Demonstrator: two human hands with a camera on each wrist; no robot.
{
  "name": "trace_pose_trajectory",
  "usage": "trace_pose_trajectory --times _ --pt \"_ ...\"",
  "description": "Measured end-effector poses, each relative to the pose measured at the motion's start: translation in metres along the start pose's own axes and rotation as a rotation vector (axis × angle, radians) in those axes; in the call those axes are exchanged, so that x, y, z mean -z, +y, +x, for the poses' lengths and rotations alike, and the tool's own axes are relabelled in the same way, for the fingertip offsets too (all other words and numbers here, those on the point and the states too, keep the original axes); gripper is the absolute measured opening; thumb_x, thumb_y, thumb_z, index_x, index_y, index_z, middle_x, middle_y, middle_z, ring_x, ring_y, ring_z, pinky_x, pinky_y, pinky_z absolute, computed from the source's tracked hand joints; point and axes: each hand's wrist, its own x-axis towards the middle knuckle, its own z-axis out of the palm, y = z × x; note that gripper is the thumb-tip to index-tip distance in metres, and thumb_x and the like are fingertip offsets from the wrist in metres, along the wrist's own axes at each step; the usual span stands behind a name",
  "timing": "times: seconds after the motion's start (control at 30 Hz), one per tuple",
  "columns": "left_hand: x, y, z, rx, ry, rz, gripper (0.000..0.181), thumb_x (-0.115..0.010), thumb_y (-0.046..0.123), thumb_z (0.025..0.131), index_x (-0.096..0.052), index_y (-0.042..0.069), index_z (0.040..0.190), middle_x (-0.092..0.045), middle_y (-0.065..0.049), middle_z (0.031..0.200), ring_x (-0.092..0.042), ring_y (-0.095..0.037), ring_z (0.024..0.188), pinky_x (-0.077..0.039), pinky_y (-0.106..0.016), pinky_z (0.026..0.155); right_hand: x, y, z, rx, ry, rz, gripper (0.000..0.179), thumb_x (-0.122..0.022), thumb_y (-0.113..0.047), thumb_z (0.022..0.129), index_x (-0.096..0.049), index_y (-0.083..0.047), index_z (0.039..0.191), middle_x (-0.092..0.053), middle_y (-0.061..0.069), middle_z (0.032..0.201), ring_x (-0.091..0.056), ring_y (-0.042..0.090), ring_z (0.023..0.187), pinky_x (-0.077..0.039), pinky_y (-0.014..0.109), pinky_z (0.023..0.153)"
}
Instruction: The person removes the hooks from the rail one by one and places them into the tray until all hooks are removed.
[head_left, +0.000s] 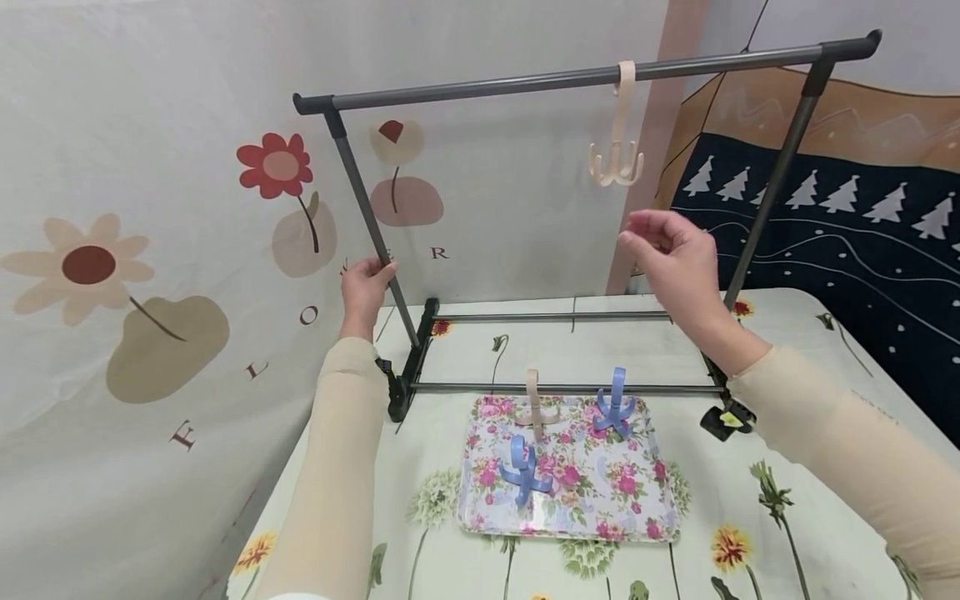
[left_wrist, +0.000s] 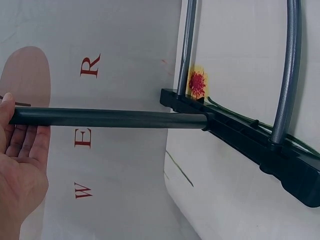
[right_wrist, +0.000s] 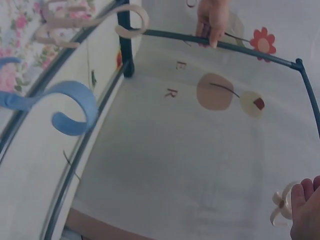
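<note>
A grey metal rack with a top bar (head_left: 480,87) stands in front of me. My left hand (head_left: 362,298) holds its left upright (head_left: 360,187), thumb on one side and fingers behind, as the left wrist view also shows. From the right part of the bar hangs a beige multi-prong hook (head_left: 618,125). My right hand (head_left: 678,262) is in the air just below that hook, its fingers loosely bent and nothing in them. In the right wrist view the prongs (right_wrist: 278,204) appear beside the right fingertips.
A floral tray (head_left: 577,521) lies before the rack, bearing a beige hook (head_left: 534,404) and two blue hooks, one at the back (head_left: 617,404) and one at the front left (head_left: 523,475). Low crossbars (head_left: 540,388) join the rack's feet. Behind stands a flower-printed curtain (head_left: 510,225).
</note>
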Motion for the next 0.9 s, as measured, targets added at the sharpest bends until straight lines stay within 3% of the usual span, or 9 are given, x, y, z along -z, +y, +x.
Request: trace_pose_trajectory --times 0.4,0.9 --pt "-0.002 -0.002 0.002 0.000 0.007 -0.017 0.033 -0.066 0.030 0.097 -0.066 0.006 0.120 -0.064 -0.010 0.120 -0.058 -0.025 0.114 -0.043 -0.040 0.102 0.004 -0.018 0.047 -0.018 0.163 0.042 0.031 -0.069 -0.025 0.095 -0.068 -0.010 0.121 -0.066 0.002 0.111 -0.057 0.010 0.095 -0.048 0.018 0.084" --pt "-0.001 -0.002 0.002 -0.007 -0.001 -0.028 0.034 -0.065 0.028 0.098 -0.065 0.004 0.122 -0.064 -0.011 0.122 -0.058 -0.024 0.114 -0.043 -0.039 0.101 -0.006 -0.033 0.089 -0.135 0.228 0.027 0.033 -0.069 -0.028 0.094 -0.067 -0.013 0.123 -0.063 0.000 0.114 -0.055 0.008 0.104 -0.046 0.023 0.097"
